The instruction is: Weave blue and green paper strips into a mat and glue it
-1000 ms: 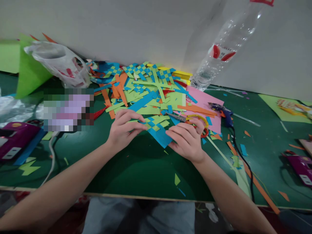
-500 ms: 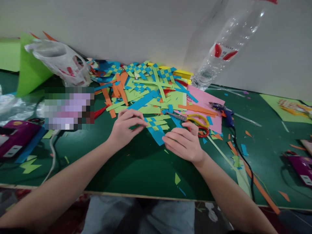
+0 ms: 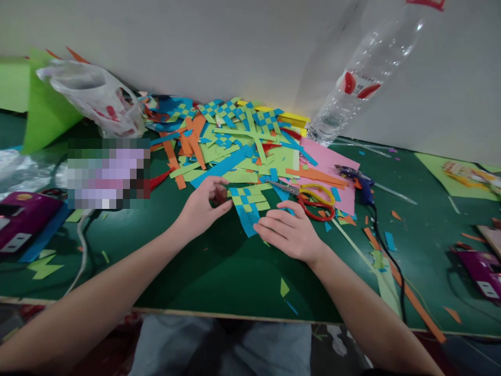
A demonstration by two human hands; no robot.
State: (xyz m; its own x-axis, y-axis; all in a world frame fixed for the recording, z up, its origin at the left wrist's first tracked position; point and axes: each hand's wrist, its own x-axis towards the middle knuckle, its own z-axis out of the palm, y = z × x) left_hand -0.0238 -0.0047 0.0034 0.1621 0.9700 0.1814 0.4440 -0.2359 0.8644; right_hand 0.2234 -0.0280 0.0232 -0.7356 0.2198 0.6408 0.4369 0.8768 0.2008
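A small piece of woven paper strips (image 3: 245,199), blue crossed with light green, lies slanted between my hands. Its blue ends point down toward me, while green ends stick out to the right. At its left edge is my left hand (image 3: 203,202), fingers curled and apart from the thumb, whose tip is close to the weave. My right hand (image 3: 291,230) has its fingertips on the lower right of the blue ends, closed on the paper. Just behind that hand rest scissors (image 3: 315,201) with yellow and red handles, their blades pointing left.
Behind the weave is a heap of cut strips and woven pieces (image 3: 235,130). A blue glue gun (image 3: 366,190) with a black cord lies right, near pink paper (image 3: 332,156). A clear plastic bottle (image 3: 368,78) leans at the wall. A plastic bag (image 3: 105,99) stands left.
My left fingers have parted from the thumb and moved off the weave's edge. The woven piece has turned slightly, its blue ends swinging left along with my right hand.
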